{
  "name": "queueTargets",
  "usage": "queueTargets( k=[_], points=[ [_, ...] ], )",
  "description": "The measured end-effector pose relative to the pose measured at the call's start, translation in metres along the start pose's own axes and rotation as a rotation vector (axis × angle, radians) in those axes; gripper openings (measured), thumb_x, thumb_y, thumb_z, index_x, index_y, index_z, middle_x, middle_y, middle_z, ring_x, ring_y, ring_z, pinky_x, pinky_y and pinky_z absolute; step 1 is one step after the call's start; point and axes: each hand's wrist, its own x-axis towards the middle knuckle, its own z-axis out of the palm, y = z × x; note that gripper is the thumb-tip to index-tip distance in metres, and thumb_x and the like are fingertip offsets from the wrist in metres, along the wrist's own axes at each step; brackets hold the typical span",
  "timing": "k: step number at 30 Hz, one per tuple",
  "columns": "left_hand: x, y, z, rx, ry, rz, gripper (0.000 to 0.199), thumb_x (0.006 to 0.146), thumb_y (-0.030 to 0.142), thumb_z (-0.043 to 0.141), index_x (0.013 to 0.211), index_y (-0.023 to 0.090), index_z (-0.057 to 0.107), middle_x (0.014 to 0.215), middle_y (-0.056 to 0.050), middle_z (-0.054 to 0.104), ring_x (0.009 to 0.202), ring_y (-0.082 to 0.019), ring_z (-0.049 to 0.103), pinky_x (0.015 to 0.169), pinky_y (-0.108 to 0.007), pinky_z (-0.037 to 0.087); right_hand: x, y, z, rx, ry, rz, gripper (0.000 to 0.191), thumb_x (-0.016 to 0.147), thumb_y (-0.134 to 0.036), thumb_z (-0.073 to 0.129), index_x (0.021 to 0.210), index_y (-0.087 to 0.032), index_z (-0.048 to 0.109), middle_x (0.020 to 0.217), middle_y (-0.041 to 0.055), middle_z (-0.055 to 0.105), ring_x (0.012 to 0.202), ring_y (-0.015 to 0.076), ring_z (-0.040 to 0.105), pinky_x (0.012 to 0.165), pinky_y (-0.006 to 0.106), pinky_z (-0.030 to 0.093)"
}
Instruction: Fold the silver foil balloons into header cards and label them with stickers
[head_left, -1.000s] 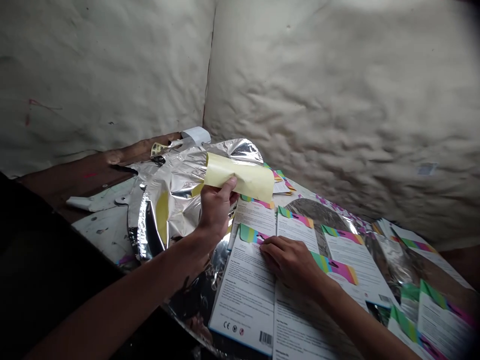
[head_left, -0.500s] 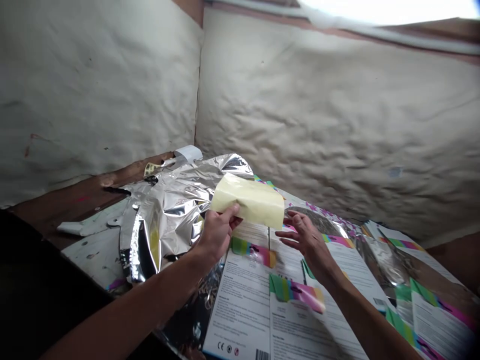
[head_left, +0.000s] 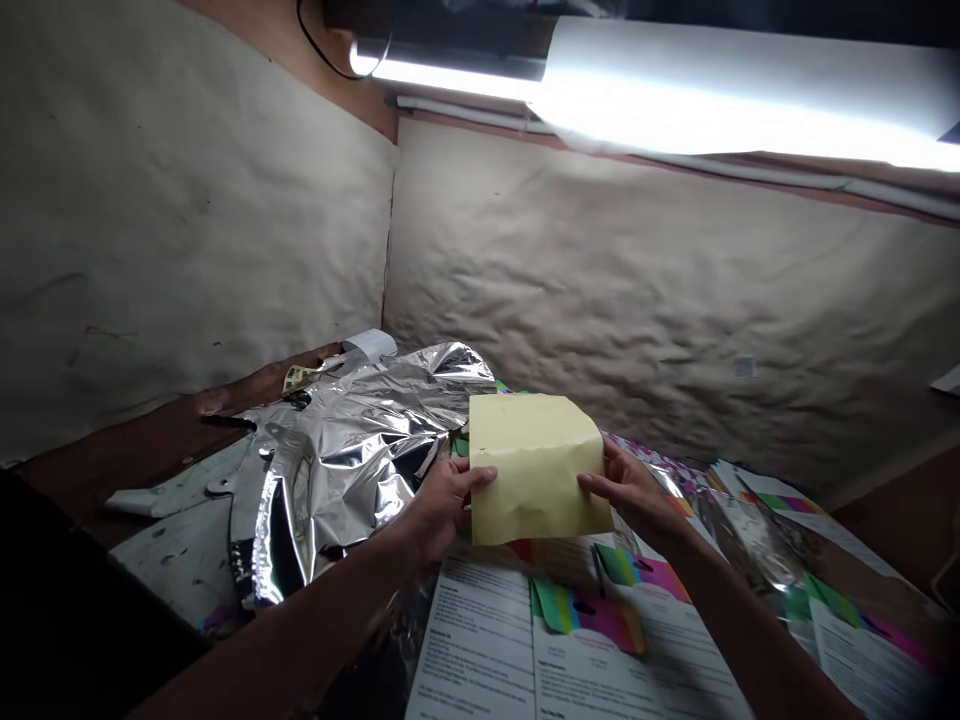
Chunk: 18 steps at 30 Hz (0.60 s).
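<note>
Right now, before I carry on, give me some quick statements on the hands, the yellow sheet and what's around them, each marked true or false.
1. The left hand grips the yellow sheet at its left side. True.
2. The right hand is clear of the yellow sheet. False: it grips the right side, thumb in front.
3. The yellow sheet is perfectly flat. False: it is bent across, its upper part leaning away.
4. Crumpled silver foil lies to the left of the yellow sheet. True.
5. The light tube overhead is off. False: it is lit.
6. Printed cards show below the yellow sheet in the view. True.
</note>
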Motion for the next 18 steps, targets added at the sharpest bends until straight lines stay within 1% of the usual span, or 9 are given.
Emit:
queueTargets(
  k=[4,8,10,12,13,14,15,17,18],
  points=[
    [0.002,-0.008,0.001,0.057,-0.029,0.001,0.035,0.062,0.031,0.084,0.09,0.014,0.073,0.099,-0.013,0.074,0.078,-0.019,0.069,0.061,-0.027,0.057,-0.002,-0.013,-0.003,-0.034,-0.023,0.016,0.071,0.075,-0.039,0.08,0.138,-0.024,0.05,0.129,0.0105,0.065,0.114,0.0288,0.064,0.092,0.04,0.054],
    [0.003,-0.011,0.001,0.054,-0.059,0.034,0.034,0.063,0.032,0.085,0.09,0.014,0.073,0.098,-0.013,0.074,0.079,-0.02,0.07,0.065,-0.029,0.058,0.0,-0.018,0.002,-0.005,-0.02,0.048,0.074,0.073,-0.038,0.079,0.139,-0.024,0.049,0.123,0.0096,0.069,0.107,0.0289,0.067,0.089,0.041,0.055],
    [0.004,-0.01,0.0,0.033,-0.014,0.061,0.035,0.063,0.032,0.085,0.091,0.014,0.073,0.096,-0.012,0.074,0.079,-0.02,0.07,0.066,-0.029,0.058,0.001,-0.013,0.004,0.013,0.001,0.053,0.072,0.075,-0.038,0.077,0.14,-0.025,0.048,0.12,0.0091,0.07,0.102,0.0288,0.069,0.087,0.042,0.056],
    [0.005,-0.009,0.0,0.009,0.064,0.096,0.035,0.062,0.032,0.086,0.089,0.014,0.072,0.091,-0.011,0.074,0.078,-0.02,0.07,0.066,-0.029,0.057,0.001,-0.004,0.003,-0.004,0.026,0.061,0.072,0.077,-0.037,0.074,0.141,-0.024,0.045,0.116,0.0097,0.071,0.098,0.0292,0.07,0.085,0.043,0.056],
    [0.005,-0.009,0.001,0.004,0.097,0.119,0.036,0.061,0.033,0.087,0.087,0.014,0.071,0.09,-0.01,0.074,0.078,-0.02,0.07,0.065,-0.03,0.057,0.001,0.001,0.002,-0.048,0.069,0.064,0.074,0.076,-0.037,0.073,0.143,-0.023,0.043,0.113,0.0104,0.071,0.096,0.0295,0.07,0.084,0.044,0.056],
    [0.006,-0.008,0.001,0.007,0.121,0.142,0.036,0.06,0.034,0.087,0.086,0.014,0.071,0.089,-0.01,0.074,0.078,-0.02,0.069,0.065,-0.03,0.057,0.001,0.005,0.002,-0.133,0.147,0.058,0.077,0.075,-0.036,0.073,0.144,-0.021,0.042,0.11,0.0111,0.071,0.094,0.03,0.07,0.083,0.046,0.056],
    [0.005,-0.008,0.002,0.019,0.134,0.162,0.037,0.06,0.035,0.086,0.086,0.014,0.071,0.088,-0.01,0.073,0.078,-0.02,0.068,0.063,-0.03,0.057,0.001,0.008,0.003,-0.261,0.261,0.028,0.079,0.074,-0.035,0.073,0.144,-0.02,0.041,0.109,0.0118,0.071,0.093,0.0306,0.069,0.083,0.048,0.055],
    [0.005,-0.008,0.003,0.057,0.147,0.19,0.04,0.059,0.04,0.086,0.085,0.013,0.072,0.086,-0.009,0.073,0.076,-0.019,0.067,0.059,-0.028,0.055,-0.002,0.007,0.012,-0.583,0.498,-0.115,0.072,0.075,-0.033,0.072,0.141,-0.02,0.047,0.111,0.0127,0.068,0.094,0.0307,0.066,0.084,0.049,0.053],
    [0.004,-0.008,0.004,0.082,0.149,0.198,0.04,0.059,0.041,0.085,0.084,0.013,0.072,0.085,-0.008,0.073,0.074,-0.019,0.066,0.057,-0.027,0.054,-0.003,0.004,0.02,-0.722,0.552,-0.218,0.061,0.078,-0.032,0.07,0.135,-0.02,0.053,0.112,0.0123,0.067,0.094,0.0295,0.065,0.084,0.048,0.053]
  ],
)
